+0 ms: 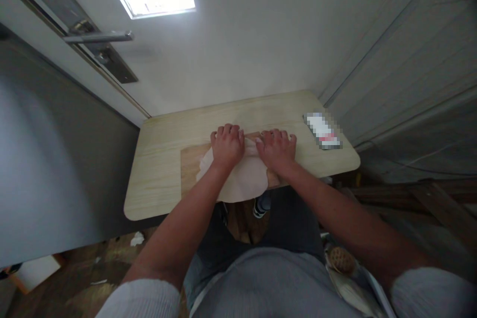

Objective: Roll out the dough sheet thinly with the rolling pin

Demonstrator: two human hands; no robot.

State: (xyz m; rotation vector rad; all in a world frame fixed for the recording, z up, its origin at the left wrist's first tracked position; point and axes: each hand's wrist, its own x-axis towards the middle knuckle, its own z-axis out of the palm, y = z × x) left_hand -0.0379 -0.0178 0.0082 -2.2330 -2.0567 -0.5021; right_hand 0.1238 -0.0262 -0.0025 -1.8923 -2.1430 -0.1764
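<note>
A pale, thin sheet of dough (244, 181) lies over a wooden board (190, 161), its near edge drooping past the front of the board. My left hand (228, 145) presses on the far left part of the sheet, fingers bent over its far edge. Close by on the right, my right hand (278, 149) grips the far right part in the same way. Between the two hands the dough forms a raised, folded band. Whether a rod lies inside that band I cannot tell, since my palms and fingers cover most of it.
The board rests on a small light wood table (156, 169) against a white door with a metal handle (99, 37). A blurred-out phone (322, 130) lies at the table's right. A grey panel (55, 159) stands to the left.
</note>
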